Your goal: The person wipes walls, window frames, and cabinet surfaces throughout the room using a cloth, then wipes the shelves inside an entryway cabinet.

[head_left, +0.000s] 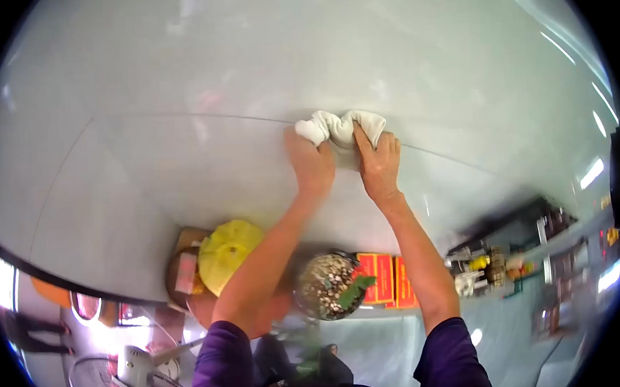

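A bunched white cloth [342, 128] lies against a glossy pale grey surface [249, 58], over a thin dark seam line. My left hand [311, 164], a little blurred, is closed on the cloth's left end. On its right end, my right hand [379, 161] grips a fold, with one finger stretched along the fabric. Both arms reach forward from dark purple sleeves, and the hands are close together. The parts of the fingers tucked behind the cloth are hidden.
Below my arms sit a yellow bundle [231, 249], a round glass bowl of pebbles [321, 290] with a green leaf, and red boxes [377, 277]. A fan [134, 374] stands lower left. Several small items [489, 262] line the right side. The glossy surface carries reflections.
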Demonstrator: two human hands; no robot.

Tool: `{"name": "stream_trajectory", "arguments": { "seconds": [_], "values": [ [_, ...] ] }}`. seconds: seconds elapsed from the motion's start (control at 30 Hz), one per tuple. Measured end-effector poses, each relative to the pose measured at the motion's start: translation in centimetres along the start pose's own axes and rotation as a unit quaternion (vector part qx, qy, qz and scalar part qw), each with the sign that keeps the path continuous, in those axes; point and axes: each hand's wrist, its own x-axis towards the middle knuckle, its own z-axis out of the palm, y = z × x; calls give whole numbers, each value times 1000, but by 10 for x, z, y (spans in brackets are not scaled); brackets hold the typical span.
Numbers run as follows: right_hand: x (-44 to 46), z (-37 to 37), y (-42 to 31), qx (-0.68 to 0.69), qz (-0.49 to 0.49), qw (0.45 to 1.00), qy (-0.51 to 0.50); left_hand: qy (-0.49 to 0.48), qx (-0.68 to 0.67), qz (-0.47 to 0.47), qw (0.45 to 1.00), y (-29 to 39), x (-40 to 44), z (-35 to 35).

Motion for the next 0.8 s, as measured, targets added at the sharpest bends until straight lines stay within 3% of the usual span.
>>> {"name": "stream_trajectory", "arguments": {
  "seconds": [0.03,0.2,0.23,0.27,0.3,0.33,0.37,0.43,0.5,0.53,0.57,0.6,0.67,0.73,0.8],
  "values": [
    [-22,-16,25,-9,26,1000,-3,-43,-7,56,997,13,-17,23],
    [-138,-78,103,17,236,971,5,-158,-2,-33,987,48,-132,141],
    [-148,-102,103,90,359,928,-41,-202,11,-48,978,47,-157,165],
    [-172,-110,117,56,350,935,-16,-251,25,-62,966,58,-183,187],
    [-204,-128,126,115,390,914,13,-358,-38,22,933,104,-187,165],
    [-224,-155,127,136,491,860,-37,-360,-13,66,931,109,-211,170],
    [-240,-184,122,83,479,874,-17,-364,7,112,925,115,-241,176],
    [-289,-247,108,94,512,853,-38,-401,6,35,915,138,-291,160],
    [-348,-316,88,92,522,848,-15,-599,-130,-60,788,181,-325,127],
    [-374,-347,78,98,523,847,-6,-674,-129,-116,718,170,-357,121],
    [-401,-378,65,121,580,805,-20,-653,-199,-101,724,157,-401,111],
    [-429,-414,49,144,636,758,-33,-675,-182,-271,662,183,-424,93],
    [-466,-475,7,190,736,649,-38,-699,-157,-305,628,194,-472,61],
    [-486,-526,-26,239,806,542,-16,-783,-85,-253,562,190,-514,35],
    [-510,-551,-54,222,847,482,6,-800,-146,-186,551,174,-551,20]
  ]
}}
